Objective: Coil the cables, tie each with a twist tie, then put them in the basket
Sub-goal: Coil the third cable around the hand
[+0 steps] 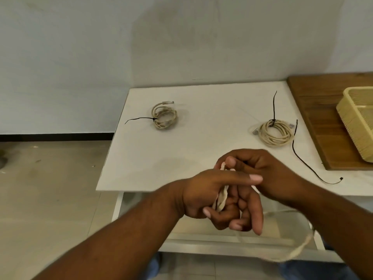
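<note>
The white worktop (201,158) is smooth, flat and matte, which is why I leave finished coils lying on it. On a brown wooden board (314,118) at its right edge sits the cream slatted basket (351,122), near enough to drop bundles in later; it looks rigid plastic, ribbed along its wall. Two beige cables already lie coiled: the right coil (276,134) nearer the basket, the left coil (164,117) well apart from it, each cinched by a thin black twist tie with a stiff tail sticking out. A loose twist tie (302,158), wiry and kinked, waits just beside the right coil, I judge for the cable in hand.

That third cable (222,197) is soft, round and pale. My left hand (212,199) holds its loops, fingers (250,219) curled loosely around them as a former. My right hand (268,172) pinches the strand at the top of the loops to lay on a turn. The slack tail (298,249) droops, blurred, below the worktop edge, so coiling is unfinished.
</note>
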